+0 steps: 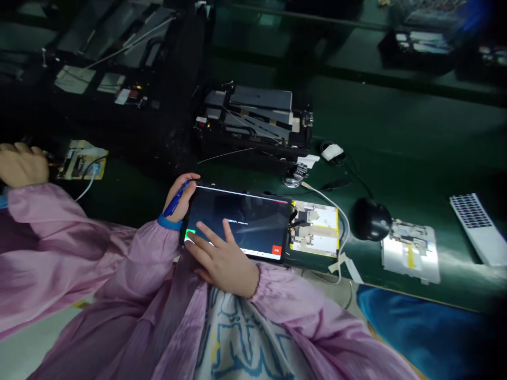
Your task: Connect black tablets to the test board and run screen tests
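A tablet [253, 227] with a dark lit screen, a green button at its lower left and a red one at its lower right, is held at its left edge by my left hand [180, 198]. That hand also has a blue pen [178, 198] lying across it. Over the lower left of the screen, my right hand [227, 266] has its fingers spread; I cannot tell whether a fingertip touches the glass. Just right of the tablet lies an opened device [315, 229] with a yellow edge, its small black connectors beside the tablet's frame.
Behind the tablet is a black tray [253, 145] of flat panels. To the right are a white cable [344, 224], a round black object [371, 219], a silver device part [412, 252] and a white keyed object [483, 229]. A co-worker's hand [24, 164] is at far left.
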`<state>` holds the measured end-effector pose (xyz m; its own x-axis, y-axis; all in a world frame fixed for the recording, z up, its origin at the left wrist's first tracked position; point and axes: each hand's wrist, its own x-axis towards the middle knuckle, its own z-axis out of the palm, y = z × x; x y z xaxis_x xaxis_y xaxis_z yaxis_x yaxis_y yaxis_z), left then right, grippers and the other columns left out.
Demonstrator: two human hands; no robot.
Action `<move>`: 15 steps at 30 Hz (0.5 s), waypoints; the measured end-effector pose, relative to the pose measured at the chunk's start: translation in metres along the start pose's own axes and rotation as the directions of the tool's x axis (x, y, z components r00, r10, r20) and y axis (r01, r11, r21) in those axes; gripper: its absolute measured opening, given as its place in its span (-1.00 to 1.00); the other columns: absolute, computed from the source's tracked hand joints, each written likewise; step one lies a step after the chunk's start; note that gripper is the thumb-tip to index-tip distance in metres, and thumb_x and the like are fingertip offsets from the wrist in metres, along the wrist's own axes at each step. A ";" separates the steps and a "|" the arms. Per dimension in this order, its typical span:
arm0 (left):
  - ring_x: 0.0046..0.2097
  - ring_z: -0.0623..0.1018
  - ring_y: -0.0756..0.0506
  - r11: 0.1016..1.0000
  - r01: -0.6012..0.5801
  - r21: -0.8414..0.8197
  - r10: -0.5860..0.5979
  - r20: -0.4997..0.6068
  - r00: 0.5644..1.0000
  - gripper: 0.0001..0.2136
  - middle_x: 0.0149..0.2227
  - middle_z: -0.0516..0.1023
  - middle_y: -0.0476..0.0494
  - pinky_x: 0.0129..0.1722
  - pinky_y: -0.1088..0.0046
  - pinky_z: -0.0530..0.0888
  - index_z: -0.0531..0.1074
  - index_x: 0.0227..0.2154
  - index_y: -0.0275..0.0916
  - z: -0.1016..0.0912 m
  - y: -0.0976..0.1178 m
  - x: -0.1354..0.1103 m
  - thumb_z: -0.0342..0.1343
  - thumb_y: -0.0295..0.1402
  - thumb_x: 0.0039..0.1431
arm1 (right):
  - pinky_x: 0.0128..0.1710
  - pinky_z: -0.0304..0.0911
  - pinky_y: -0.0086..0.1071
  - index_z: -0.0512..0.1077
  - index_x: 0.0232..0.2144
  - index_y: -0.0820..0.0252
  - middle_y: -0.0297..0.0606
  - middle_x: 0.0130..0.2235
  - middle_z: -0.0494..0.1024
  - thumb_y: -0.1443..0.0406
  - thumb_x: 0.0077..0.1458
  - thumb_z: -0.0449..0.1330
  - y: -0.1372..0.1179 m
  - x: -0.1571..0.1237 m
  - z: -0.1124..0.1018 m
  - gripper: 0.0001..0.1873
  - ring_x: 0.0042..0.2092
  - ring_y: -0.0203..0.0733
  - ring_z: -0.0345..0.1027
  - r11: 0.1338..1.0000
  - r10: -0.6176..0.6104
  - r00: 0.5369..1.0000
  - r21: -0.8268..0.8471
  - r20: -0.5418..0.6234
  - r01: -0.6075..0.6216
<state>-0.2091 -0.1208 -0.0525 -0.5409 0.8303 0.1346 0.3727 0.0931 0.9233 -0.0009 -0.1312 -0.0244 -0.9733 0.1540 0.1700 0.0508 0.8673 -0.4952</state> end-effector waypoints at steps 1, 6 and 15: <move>-0.11 0.50 -0.14 1.000 0.000 0.000 0.000 0.001 1.000 -0.67 -0.16 0.54 -0.14 -0.05 0.33 0.40 0.49 -0.18 -0.20 0.000 0.000 0.000 0.05 -0.06 0.19 | 0.27 -0.49 0.35 0.13 0.24 0.24 -0.05 0.26 0.26 0.19 0.23 0.10 0.000 0.001 -0.002 -0.42 0.38 0.07 -0.18 1.000 0.001 1.000 -0.003 -0.001 -0.001; -0.16 0.51 -0.14 0.998 0.037 -0.048 -0.037 -0.002 0.999 -0.64 -0.20 0.54 -0.13 -0.09 0.33 0.42 0.48 -0.19 -0.20 0.001 -0.002 -0.001 0.06 -0.03 0.17 | 0.30 -0.53 0.27 0.15 0.21 0.21 -0.05 0.26 0.26 0.14 0.24 0.06 0.011 -0.020 -0.031 -0.46 0.38 0.05 -0.17 0.993 0.119 0.972 0.017 -0.204 -0.118; -0.27 0.50 -0.11 0.989 0.078 -0.128 -0.083 -0.028 0.996 -0.70 -0.32 0.50 -0.10 -0.25 0.38 0.42 0.50 -0.23 -0.20 0.006 -0.003 0.001 0.10 -0.08 0.15 | 0.19 -0.22 0.43 0.02 0.25 0.09 0.07 0.31 0.07 0.08 0.15 0.14 0.055 -0.087 -0.054 -0.30 0.38 0.35 -0.30 0.831 0.521 0.778 -0.001 -0.351 -0.557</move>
<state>-0.2065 -0.1168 -0.0569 -0.5904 0.8043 0.0679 0.2295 0.0867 0.9694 0.0985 -0.0713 -0.0205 -0.6525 0.7377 0.1730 0.5841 0.6352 -0.5053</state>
